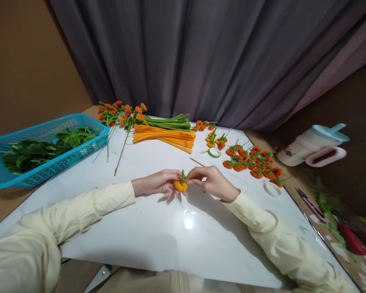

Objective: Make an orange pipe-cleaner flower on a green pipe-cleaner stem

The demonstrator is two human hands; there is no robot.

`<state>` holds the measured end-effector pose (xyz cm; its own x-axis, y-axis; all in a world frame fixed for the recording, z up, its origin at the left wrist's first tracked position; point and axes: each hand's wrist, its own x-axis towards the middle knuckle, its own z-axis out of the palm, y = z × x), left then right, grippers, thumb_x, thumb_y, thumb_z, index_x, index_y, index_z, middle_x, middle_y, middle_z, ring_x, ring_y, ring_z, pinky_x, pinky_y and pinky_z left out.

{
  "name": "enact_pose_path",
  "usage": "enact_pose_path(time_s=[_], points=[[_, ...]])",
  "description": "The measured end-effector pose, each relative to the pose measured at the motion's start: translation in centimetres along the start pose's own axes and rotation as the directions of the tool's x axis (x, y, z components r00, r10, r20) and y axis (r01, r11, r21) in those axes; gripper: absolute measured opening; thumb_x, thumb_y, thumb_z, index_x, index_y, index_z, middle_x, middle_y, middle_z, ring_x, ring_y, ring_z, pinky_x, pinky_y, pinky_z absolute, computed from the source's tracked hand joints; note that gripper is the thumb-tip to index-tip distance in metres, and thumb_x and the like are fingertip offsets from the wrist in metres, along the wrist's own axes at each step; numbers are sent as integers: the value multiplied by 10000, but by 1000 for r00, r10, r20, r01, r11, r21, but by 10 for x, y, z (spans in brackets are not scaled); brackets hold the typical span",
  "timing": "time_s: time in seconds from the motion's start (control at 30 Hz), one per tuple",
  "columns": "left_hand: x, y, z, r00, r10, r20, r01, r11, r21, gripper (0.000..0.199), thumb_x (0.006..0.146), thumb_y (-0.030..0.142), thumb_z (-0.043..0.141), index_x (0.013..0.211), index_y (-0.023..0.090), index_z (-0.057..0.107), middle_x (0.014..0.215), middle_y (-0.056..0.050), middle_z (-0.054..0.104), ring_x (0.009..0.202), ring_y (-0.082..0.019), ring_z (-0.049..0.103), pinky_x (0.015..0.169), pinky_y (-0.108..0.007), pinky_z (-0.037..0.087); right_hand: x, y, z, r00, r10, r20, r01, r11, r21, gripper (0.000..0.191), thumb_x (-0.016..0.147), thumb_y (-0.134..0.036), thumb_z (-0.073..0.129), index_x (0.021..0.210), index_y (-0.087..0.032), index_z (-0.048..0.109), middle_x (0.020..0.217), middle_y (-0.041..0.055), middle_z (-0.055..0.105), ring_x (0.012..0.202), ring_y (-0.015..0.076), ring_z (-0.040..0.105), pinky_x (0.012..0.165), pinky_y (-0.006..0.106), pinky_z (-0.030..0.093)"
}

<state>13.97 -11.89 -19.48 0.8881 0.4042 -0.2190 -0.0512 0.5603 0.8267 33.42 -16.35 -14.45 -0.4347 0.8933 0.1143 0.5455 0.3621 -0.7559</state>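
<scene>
A small yellow-orange fuzzy pumpkin (181,186) with a green stem stands upright in the fingers of my left hand (158,182), a little above the white table. My right hand (212,181) is closed in a pinch beside the stem, at the pumpkin's right side. Its fingertips grip something thin and greenish that I cannot make out well. Just behind my right hand a thin wooden stick (197,162) lies on the table, partly hidden by the hand. Beyond it is a roll of green tape (214,152).
Orange pipe cleaners (163,136) and green pipe cleaners (167,122) lie in bundles behind. Several finished orange pumpkins (250,158) sit at right, near a white tape roll (272,189), scissors (312,205) and a tumbler (314,144). A blue basket (64,156) holds green leaves (27,156) at left.
</scene>
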Motion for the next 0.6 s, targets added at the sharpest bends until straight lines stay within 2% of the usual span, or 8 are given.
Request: enact_pose_path(time_s=[0.13,0.23,0.43,0.5,0.6], points=[[-2,0,0,1000,6,-18,-6,1000,17,144,877,232,457,944,108,486,798,-163,696,561,-159,653,424,-185,496,1,1,0,999,-43,19,43,999,-16,76,768,-164,625,796,-140,692,727,34,665,604,103,554,595,214,440],[-3,1,2,998,21,-58,-19,999,37,160,847,214,516,974,126,474,779,-135,699,528,-141,641,431,-179,501,1,1,0,998,-68,9,69,997,-19,82,771,-196,637,796,-146,697,735,35,656,602,101,545,581,210,433],[-5,-1,10,987,75,-142,-62,993,99,188,812,218,566,953,138,471,740,-105,696,492,-111,620,465,-178,511,0,1,4,1000,-14,14,14,1000,2,70,775,-161,629,795,-136,691,733,34,649,592,97,541,568,202,427],[-6,-1,13,985,76,-155,-58,991,120,189,800,227,573,934,135,475,716,-98,691,475,-110,611,458,-183,509,-1,0,5,996,-78,37,79,996,-33,76,777,-132,616,792,-138,690,745,39,652,599,101,546,590,208,434],[-6,-2,15,982,70,-173,-48,990,129,194,783,216,571,930,135,475,682,-87,685,453,-109,599,439,-184,498,-5,-2,5,970,-231,72,239,962,-132,141,799,-90,559,799,-147,688,766,50,652,642,115,569,626,214,435]])
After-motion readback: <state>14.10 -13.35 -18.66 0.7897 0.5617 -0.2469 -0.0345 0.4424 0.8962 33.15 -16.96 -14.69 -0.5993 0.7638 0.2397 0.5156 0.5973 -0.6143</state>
